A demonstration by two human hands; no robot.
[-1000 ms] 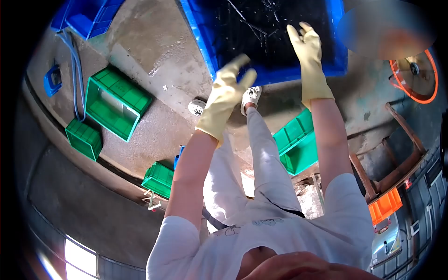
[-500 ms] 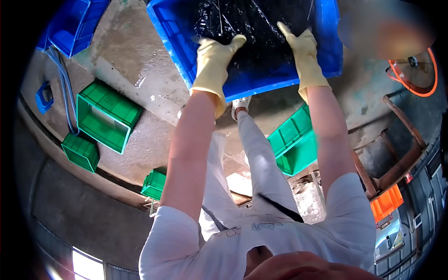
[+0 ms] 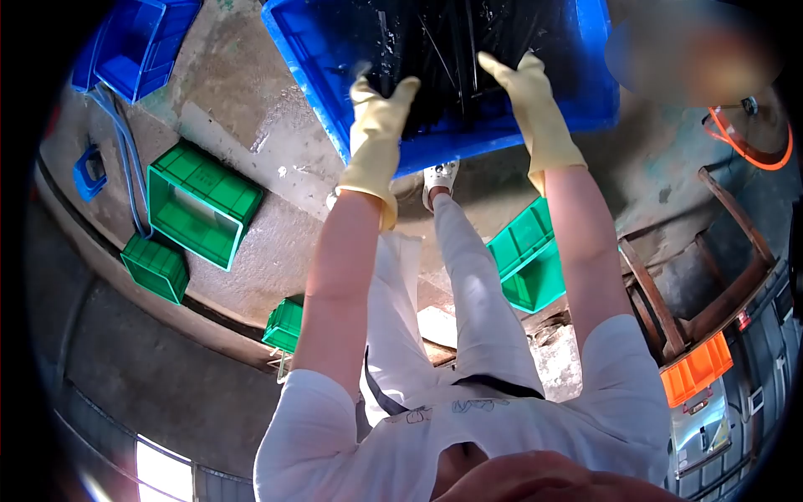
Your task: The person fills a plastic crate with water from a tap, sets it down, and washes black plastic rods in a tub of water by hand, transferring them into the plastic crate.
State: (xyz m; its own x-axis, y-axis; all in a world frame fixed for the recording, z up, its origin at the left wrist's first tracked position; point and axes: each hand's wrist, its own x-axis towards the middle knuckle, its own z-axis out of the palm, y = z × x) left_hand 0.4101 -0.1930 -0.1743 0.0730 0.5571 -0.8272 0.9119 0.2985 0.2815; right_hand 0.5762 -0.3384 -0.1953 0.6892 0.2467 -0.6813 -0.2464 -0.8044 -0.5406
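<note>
A blue crate (image 3: 477, 144) at the top of the view holds long, thin, glossy black strands (image 3: 443, 58) that look wet. I cannot make out their kind. Both my hands wear pale yellow rubber gloves and reach over the crate's near side. My left hand (image 3: 378, 113) is at the left part of the strands, its thumb stretched away from the fingers, whose tips are partly smeared. My right hand (image 3: 529, 92) is to the right of the strands, thumb pointing inward and apart from the fingers. Neither shows anything clasped.
Green crates (image 3: 205, 201) stand on the wet concrete floor at left, and another green crate (image 3: 527, 259) is beside my legs. Blue crates (image 3: 134, 50) and a hose (image 3: 125, 142) lie upper left. A wooden frame (image 3: 719, 293) and an orange-rimmed round object (image 3: 753, 151) are at right.
Both hands have shifted slightly left and toward me across the crate. The black strands now lie as straighter lines between them.
</note>
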